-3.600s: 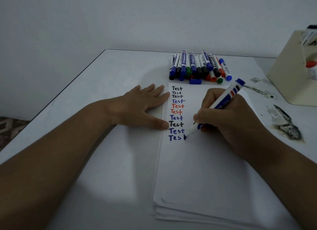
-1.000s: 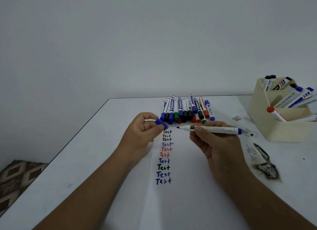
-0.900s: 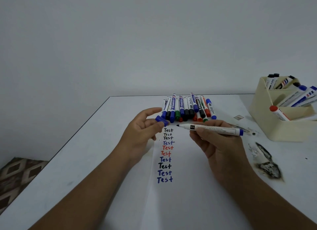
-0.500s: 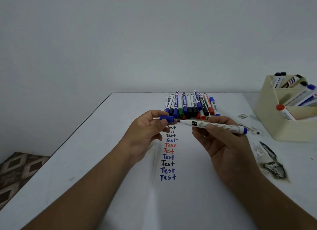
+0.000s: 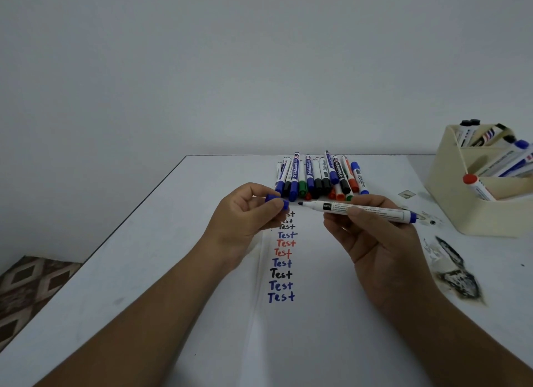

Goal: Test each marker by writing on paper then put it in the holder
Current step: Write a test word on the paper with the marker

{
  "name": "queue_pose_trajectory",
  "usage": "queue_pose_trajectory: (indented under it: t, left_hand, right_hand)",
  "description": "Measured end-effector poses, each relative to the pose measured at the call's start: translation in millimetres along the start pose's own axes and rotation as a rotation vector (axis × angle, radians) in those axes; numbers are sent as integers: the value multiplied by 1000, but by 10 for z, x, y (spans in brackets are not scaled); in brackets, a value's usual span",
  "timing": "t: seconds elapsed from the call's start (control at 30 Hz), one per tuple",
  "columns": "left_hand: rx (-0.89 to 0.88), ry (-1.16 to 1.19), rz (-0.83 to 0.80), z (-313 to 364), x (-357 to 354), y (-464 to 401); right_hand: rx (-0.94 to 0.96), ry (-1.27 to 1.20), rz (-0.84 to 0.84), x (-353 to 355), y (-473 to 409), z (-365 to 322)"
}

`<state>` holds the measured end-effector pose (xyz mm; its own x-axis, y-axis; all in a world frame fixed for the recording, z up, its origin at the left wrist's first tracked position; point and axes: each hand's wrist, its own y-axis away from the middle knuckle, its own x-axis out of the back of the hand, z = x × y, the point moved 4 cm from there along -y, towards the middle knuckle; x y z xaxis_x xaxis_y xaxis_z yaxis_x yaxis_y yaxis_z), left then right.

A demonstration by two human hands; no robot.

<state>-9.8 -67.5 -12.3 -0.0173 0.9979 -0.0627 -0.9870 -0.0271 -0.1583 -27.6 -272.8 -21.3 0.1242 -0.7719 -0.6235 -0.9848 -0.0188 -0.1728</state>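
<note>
My right hand (image 5: 375, 236) holds an uncapped blue marker (image 5: 372, 211) level above the paper (image 5: 317, 314), its tip pointing left. My left hand (image 5: 245, 216) pinches the marker's blue cap (image 5: 276, 201) a short gap from the tip. The paper carries a column of "Test" words in black, blue and red. A row of several capped markers (image 5: 317, 179) lies at the paper's far end. The cream holder (image 5: 458, 202) stands at the right with several markers in it.
The white table (image 5: 173, 242) has a dark scorched patch (image 5: 455, 274) right of the paper and small scraps near the holder. The table's left edge drops to a patterned floor (image 5: 31, 285). A bare wall rises behind.
The writing stopped and both hands lifted off the paper. My left hand picked up the cap and has brought it close to the marker's tip, which now points left.
</note>
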Motion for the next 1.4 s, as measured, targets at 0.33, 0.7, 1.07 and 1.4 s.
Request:
queue_pose_trajectory:
  t: [0.33, 0.7, 1.07, 1.4]
  left_hand:
    - [-201, -681, -16, -23, -43, -18]
    - [-302, -740, -56, 37, -66, 4]
    - [-431, -915, -77, 114, -63, 42]
    - [-372, -864, -34, 147, -130, 98]
  right_hand:
    - [27, 45, 3, 17, 7, -6]
    - [21, 307, 18, 1, 31, 40]
    - [87, 495, 67, 1, 14, 51]
    - [25, 354, 53, -4, 16, 49]
